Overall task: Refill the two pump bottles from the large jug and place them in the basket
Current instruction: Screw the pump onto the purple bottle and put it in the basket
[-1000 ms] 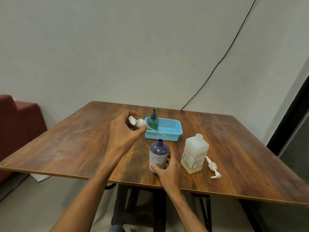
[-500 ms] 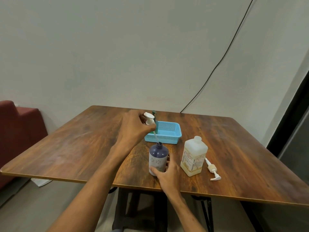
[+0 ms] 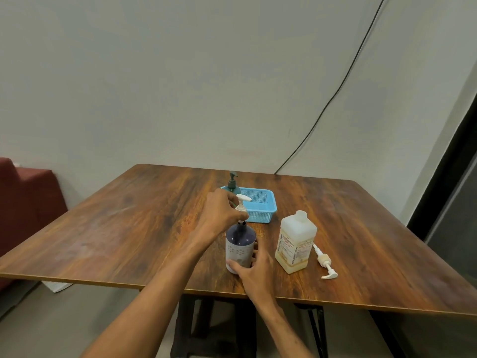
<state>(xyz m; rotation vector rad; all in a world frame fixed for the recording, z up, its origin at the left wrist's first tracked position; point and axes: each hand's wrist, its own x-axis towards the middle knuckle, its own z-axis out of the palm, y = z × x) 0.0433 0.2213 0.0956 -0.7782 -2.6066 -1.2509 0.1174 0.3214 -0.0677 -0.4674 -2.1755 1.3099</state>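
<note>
Purple pump bottle (image 3: 240, 244) front and centre, upright on the wooden tabletop (image 3: 129, 228), close to the 6 o'clock edge. Mouth uncovered, dark neck showing. Down low, right hand (image 3: 256, 271) wrapped round the base from the 4 o'clock side: thumb across the front, fingers (image 3: 256, 253) curled behind, clamped on the bottle. Up top, left hand (image 3: 219, 215) in from 8 o'clock, fingers pinched tight on a white pump (image 3: 242, 202) at its collar. Hovers right over the mouth, collar just clear of the neck, nozzle aimed at 3 o'clock. Cannot tell how far the tube sits inside.

Over at 12 o'clock from that bottle, blue basket (image 3: 268, 211), near but apart. Standing in its 9 o'clock end, green pump bottle (image 3: 232, 187), upright, dark pump fitted. At 3 o'clock, large jug (image 3: 295, 241), pale plastic, upright, labelled, yellowish liquid low inside, just beside the right hand. Past the jug, again at 3 o'clock, loose pump (image 3: 324, 260) lying flat on the wood, tube end toward the jug, nozzle toward 5 o'clock.

Behind it all, pale wall (image 3: 180, 73), black cable (image 3: 335, 94) slanting down toward the tabletop's 1 o'clock side. Dark red seat (image 3: 25, 202) off at 9 o'clock.
</note>
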